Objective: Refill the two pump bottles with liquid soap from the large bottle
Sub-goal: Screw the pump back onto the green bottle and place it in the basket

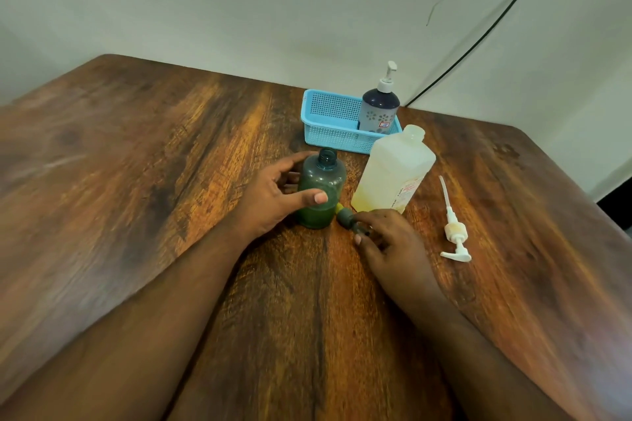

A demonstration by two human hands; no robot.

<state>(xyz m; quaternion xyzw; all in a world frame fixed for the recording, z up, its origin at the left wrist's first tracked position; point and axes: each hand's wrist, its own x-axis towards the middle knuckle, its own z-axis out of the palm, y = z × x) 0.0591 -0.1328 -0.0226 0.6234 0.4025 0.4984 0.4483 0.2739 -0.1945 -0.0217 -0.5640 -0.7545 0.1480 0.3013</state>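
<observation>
Fingers of the left hand curl around the green bottle; right hand pinches its pump.

We are looking at a desk of dark brown wood grain, smooth and showing a soft sheen. The green pump bottle is appearing as translucent tinted plastic, slightly glossy. The large bottle is showing as cloudy, semi-clear plastic with a matt look and a paper label. We are seeing a basket of light blue perforated plastic. The dark pump bottle is looking like smooth plastic, and the loose white pump is looking like plain plastic too.
</observation>
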